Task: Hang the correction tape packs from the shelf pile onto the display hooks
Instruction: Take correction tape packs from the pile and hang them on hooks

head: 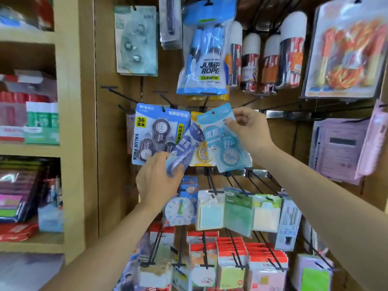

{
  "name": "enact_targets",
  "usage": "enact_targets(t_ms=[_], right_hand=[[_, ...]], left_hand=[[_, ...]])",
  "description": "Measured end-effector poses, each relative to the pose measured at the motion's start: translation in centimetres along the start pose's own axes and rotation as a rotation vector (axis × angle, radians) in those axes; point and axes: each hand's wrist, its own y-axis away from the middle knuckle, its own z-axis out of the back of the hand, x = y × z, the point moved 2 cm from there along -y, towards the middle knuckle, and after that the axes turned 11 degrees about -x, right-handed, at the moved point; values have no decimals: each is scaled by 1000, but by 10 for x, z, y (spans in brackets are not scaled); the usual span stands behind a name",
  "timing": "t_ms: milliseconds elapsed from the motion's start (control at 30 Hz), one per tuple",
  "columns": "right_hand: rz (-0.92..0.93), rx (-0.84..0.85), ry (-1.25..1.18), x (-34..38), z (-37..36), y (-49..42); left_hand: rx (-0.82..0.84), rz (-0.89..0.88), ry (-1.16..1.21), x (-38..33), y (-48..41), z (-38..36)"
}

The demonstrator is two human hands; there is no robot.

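Note:
My right hand (246,128) pinches the upper right corner of a light blue correction tape pack (222,141), held up in front of a black display hook (204,105). My left hand (157,179) grips the bottom of a dark blue correction tape pack (184,149), tilted to the right. Behind them hangs a yellow correction tape pack (202,155), mostly hidden. A blue value pack of correction tapes (154,135) hangs on a hook to the left.
Empty black hooks (117,92) jut out at upper left. A jump rope bag (204,59) hangs above. Sticky note packs (237,214) and a toy clock pack (181,208) hang below. Wooden shelves (69,114) with stationery stand at left.

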Motion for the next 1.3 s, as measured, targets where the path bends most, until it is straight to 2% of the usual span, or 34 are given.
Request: enact_targets(t_ms=[200, 367, 567, 800, 1033, 1300], right_hand=[[88, 46, 22, 2, -9, -2], [129, -8, 94, 7, -13, -7], [140, -25, 180, 9, -14, -9], [280, -47, 267, 16, -13, -10], [150, -46, 383, -5, -30, -20], [-104, -72, 419, -42, -51, -31]], left_hand=[[-7, -51, -49, 0, 8, -1], [2, -74, -77, -1, 8, -2], [-10, -1, -75, -10, 10, 4], [-58, 15, 34, -9, 14, 5], [-94, 33, 56, -10, 16, 1], [-117, -4, 66, -9, 17, 2]])
